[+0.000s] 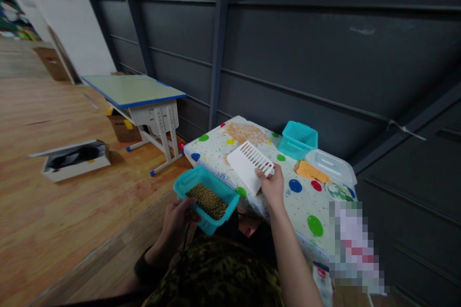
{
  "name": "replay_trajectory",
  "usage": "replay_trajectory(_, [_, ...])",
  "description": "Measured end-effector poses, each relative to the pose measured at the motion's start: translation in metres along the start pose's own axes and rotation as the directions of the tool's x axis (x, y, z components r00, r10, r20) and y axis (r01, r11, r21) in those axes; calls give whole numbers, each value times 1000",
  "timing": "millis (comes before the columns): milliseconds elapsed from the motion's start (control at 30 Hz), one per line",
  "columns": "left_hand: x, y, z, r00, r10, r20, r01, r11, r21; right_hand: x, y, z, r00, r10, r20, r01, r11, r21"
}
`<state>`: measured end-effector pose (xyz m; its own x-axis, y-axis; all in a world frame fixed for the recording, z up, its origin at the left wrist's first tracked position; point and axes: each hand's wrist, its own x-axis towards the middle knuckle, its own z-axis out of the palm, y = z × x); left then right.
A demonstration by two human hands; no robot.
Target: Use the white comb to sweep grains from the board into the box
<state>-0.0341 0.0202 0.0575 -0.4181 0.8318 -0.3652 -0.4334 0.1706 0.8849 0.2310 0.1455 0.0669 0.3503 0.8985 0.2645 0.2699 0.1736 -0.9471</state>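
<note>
My left hand point(179, 217) grips the near edge of a teal tub point(190, 183) filled with green beans point(208, 200), holding it just off the table's near-left edge. My right hand point(272, 185) is closed on a white slotted scraper point(247, 165), held tilted over the white table point(306, 201) with coloured dots. A heap of pale yellow grain point(245, 133) lies on the table's far side, beyond the scraper.
An empty teal tub point(298, 140), a clear lidded box point(331, 165), an orange cloth point(309, 171) and a patterned dish point(340, 191) sit at the table's right. A dark wall runs behind. A blue-edged desk point(135, 91) and an open box point(74, 158) stand on the wooden floor to the left.
</note>
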Motion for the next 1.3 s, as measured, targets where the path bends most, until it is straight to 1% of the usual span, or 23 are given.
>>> replay_trajectory(167, [1,-4,-1,1000,18,2,-18,1000,-7,-23,-9,-8,1000,20,-5,-20,999,36])
replay_trajectory(233, [1,-6,-1,1000,10,12,-10,1000,-9,-29,-11,-13,999,24,-21,-23,999,43])
replay_trajectory(467, [0,-9,-1,999,-19,32,19,1000,7,-51,-20,-26,997,71,-25,-70,997,38])
replay_trajectory(633, [-4,-9,-1,998,9,63,-10,1000,23,-65,-27,-30,994,107,-36,-105,993,55])
replay_trajectory(767, [-7,-9,1,998,10,69,-11,1000,22,-71,-26,-30,993,118,-19,-116,988,101])
replay_trajectory(900, [-11,-9,6,998,-18,68,18,1000,4,-75,-22,-28,993,119,0,-118,989,92])
replay_trajectory(1067, [-13,-7,7,996,-51,72,53,998,-20,-78,-21,-27,993,121,-12,-119,988,94])
replay_trajectory(1300, [-10,-7,5,997,-17,78,17,1000,-9,-83,-23,-25,990,138,24,-140,976,168])
